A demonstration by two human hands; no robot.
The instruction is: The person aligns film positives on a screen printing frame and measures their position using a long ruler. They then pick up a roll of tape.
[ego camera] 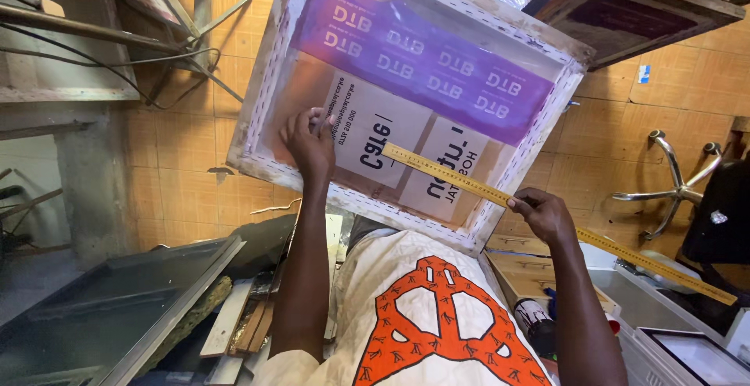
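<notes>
From the head camera, the wooden screen-printing frame [414, 97] stands tilted against the person's lap, its mesh purple above two white paper sheets. The left hand [311, 142] presses bunched fingers on the left sheet [375, 140]; the right hand [544, 212] pinches a long yellow ruler [500, 193] laid across both. This looks like measuring; marking would need the ruler held steady. The left fingertips may hold something, too hidden to tell.

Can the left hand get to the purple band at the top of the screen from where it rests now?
Probably yes. The left hand lies flat on the mesh inside the wooden screen frame, just below the purple band, with bare mesh between them. The yellow ruler, held by the right hand, lies lower and off that path.
</notes>
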